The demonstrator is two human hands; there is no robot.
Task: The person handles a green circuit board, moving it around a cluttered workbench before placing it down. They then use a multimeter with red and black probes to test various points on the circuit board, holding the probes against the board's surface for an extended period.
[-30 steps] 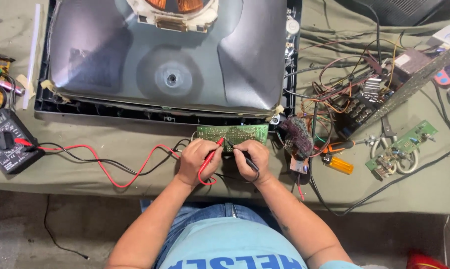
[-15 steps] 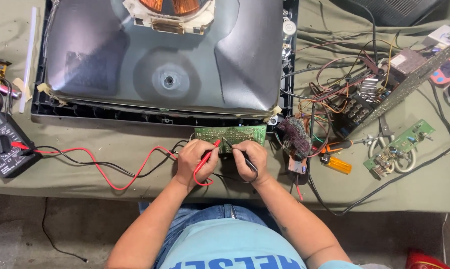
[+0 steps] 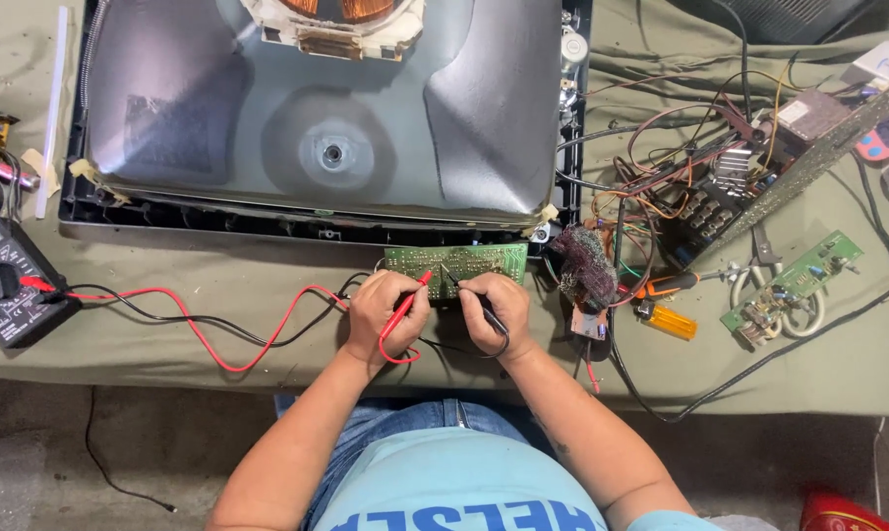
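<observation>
Grey CRT screen (image 3: pixel 326 108) face-down, top centre; poss. white label (image 3: pixel 801 111) on board, right.

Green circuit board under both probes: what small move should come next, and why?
Probably glance left at the multimeter and read it. The left hand holds the red probe and the right hand the black probe, both tips resting on the green circuit board; the leads run to the meter, whose display is cut off at the frame edge.
</observation>
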